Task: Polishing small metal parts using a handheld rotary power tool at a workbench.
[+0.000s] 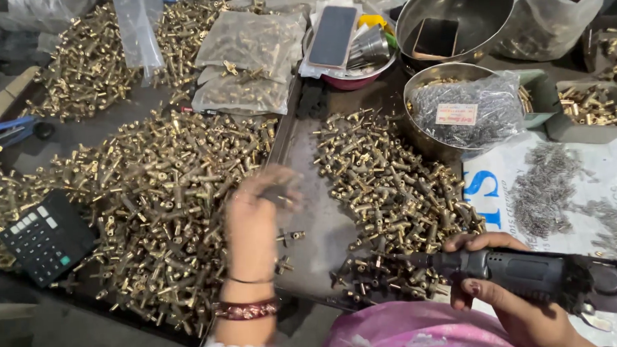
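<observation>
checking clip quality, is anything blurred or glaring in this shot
Head view: the left hand is smeared by motion blur at its fingertips, so what its grip holds cannot be told; the right hand on the dark grey rotary power tool is sharp; the heaped small brass fittings glint; even light, soft shadows.

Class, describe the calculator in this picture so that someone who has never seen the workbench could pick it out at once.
Start at the large heap of small brass fittings that covers the left half of the bench. At the heap's lower left edge, left of the raised left hand, lies the calculator. It is the only flat black slab there, with rows of pale keys, while everything around it is small, shiny and gold-coloured.
</observation>
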